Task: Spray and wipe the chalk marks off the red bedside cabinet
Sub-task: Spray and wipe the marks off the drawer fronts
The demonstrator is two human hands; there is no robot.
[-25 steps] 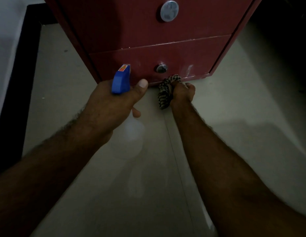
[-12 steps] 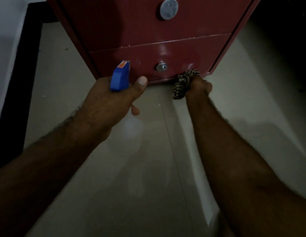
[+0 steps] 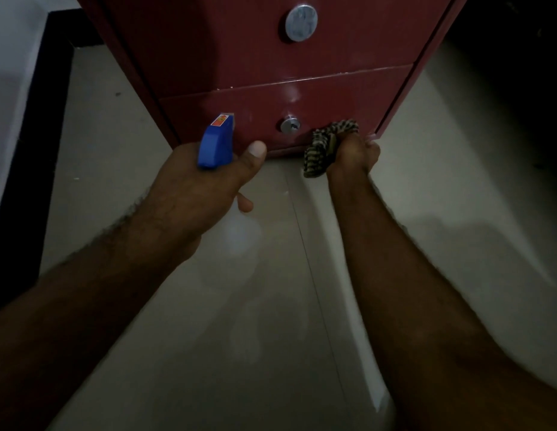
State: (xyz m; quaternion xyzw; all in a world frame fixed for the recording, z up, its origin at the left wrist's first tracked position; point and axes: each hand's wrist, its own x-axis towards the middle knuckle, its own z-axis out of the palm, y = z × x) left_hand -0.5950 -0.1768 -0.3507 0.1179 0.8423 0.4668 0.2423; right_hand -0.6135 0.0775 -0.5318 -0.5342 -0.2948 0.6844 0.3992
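The red bedside cabinet [image 3: 240,51] stands ahead, its lower drawer front carrying a small metal lock [image 3: 290,125] and a faint whitish smear above it. My left hand [image 3: 205,185] grips a spray bottle with a blue trigger head [image 3: 216,141], nozzle toward the drawer's lower left; the bottle body is hidden under the hand. My right hand [image 3: 353,154] grips a bunched checked cloth [image 3: 324,144] and presses it on the drawer's lower right corner.
A round silver knob [image 3: 301,23] sits on the upper drawer. Pale tiled floor [image 3: 271,306] spreads below my arms. A black frame edge [image 3: 28,150] runs along the left. Darkness fills the space right of the cabinet.
My right hand has slid the cloth rightward along the bottom of the lower drawer, from beside the lock to the right corner. The left hand with the spray bottle has barely moved.
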